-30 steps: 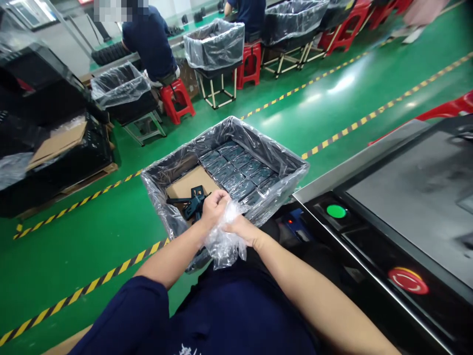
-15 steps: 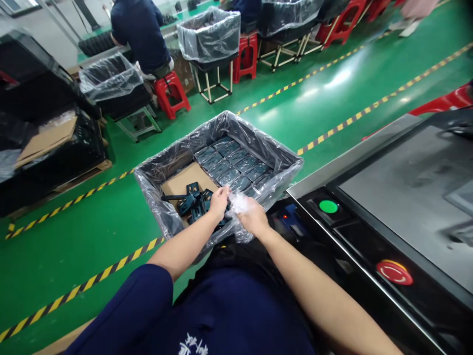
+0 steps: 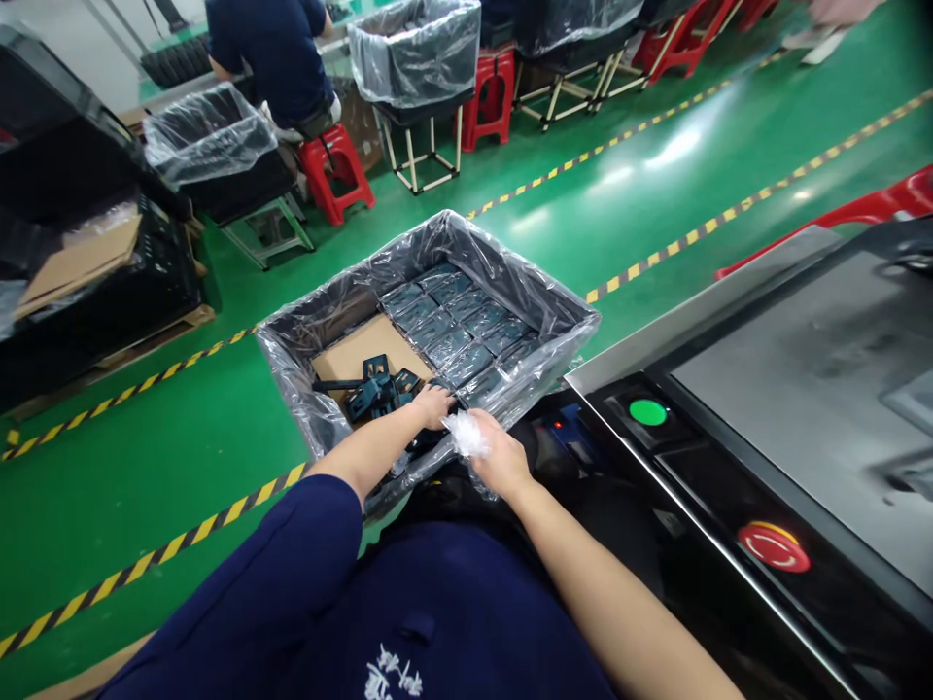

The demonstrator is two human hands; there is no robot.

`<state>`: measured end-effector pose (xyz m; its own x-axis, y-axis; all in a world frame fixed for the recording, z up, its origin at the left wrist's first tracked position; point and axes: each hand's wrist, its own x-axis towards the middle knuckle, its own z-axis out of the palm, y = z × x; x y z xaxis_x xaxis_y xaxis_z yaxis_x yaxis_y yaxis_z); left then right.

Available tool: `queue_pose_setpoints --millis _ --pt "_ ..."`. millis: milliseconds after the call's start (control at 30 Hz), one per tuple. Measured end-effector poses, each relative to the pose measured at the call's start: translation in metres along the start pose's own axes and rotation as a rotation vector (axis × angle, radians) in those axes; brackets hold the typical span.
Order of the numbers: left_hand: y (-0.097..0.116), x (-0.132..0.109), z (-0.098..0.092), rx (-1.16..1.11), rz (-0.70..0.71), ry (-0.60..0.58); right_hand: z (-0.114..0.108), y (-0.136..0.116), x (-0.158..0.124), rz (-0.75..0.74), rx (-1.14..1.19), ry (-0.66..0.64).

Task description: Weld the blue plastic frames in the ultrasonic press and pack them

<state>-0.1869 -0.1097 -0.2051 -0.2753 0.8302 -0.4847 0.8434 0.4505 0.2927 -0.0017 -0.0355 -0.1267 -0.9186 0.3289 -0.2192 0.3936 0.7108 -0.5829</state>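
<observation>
Logging the head view: right hand (image 3: 501,455) pinches a crumpled wad of clear plastic film (image 3: 466,435), its fingers bunched closed around the wad. Left hand (image 3: 431,406) lies palm-down, fingers (image 3: 439,394) loosely curled and touching dark parts inside the bin; whether they grip anything cannot be told. A cluster of dark teal moulded brackets (image 3: 373,396) rests on a cardboard sheet (image 3: 357,355) just left of the left fingers, with one long arm running leftward, roughly across the view. The left hand is the nearer one. Rows of dark flat packs (image 3: 459,321) lie beyond the fingers in a plastic-lined bin (image 3: 430,238). Right of the right fingers stands a machine console (image 3: 729,389) with a green button (image 3: 647,412) and a red emergency stop (image 3: 774,547). A co-worker (image 3: 269,58) sits well beyond the fingers.
</observation>
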Motion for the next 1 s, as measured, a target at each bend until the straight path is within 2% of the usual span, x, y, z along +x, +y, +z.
queue_pose_setpoints --millis 200,400,500,700,800,867,933,1000 --pt "0.007 0.0 0.008 0.18 0.137 -0.107 -0.001 0.0 0.001 -0.005 -0.034 -0.008" --pt "-0.012 -0.022 0.016 0.239 0.156 -0.154 0.002 0.001 -0.001 -0.019 -0.015 0.005" --pt "-0.015 -0.023 0.018 0.229 0.136 -0.16 0.005 0.003 -0.001 -0.018 -0.014 0.016" --pt "-0.001 -0.018 0.028 0.075 0.152 -0.146 0.011 0.007 0.003 -0.066 0.009 0.062" --pt "-0.004 -0.022 0.035 -0.027 0.056 -0.189 0.016 0.014 -0.004 -0.118 0.061 0.107" --pt "-0.008 -0.024 0.039 -0.108 -0.044 -0.195 0.023 0.027 -0.019 -0.124 0.086 0.172" --pt "-0.012 -0.022 0.042 -0.209 -0.151 -0.176 0.03 0.049 -0.041 -0.053 0.095 0.262" --pt "-0.013 -0.015 0.046 -0.338 -0.258 -0.129 0.037 0.078 -0.068 0.129 0.047 0.311"
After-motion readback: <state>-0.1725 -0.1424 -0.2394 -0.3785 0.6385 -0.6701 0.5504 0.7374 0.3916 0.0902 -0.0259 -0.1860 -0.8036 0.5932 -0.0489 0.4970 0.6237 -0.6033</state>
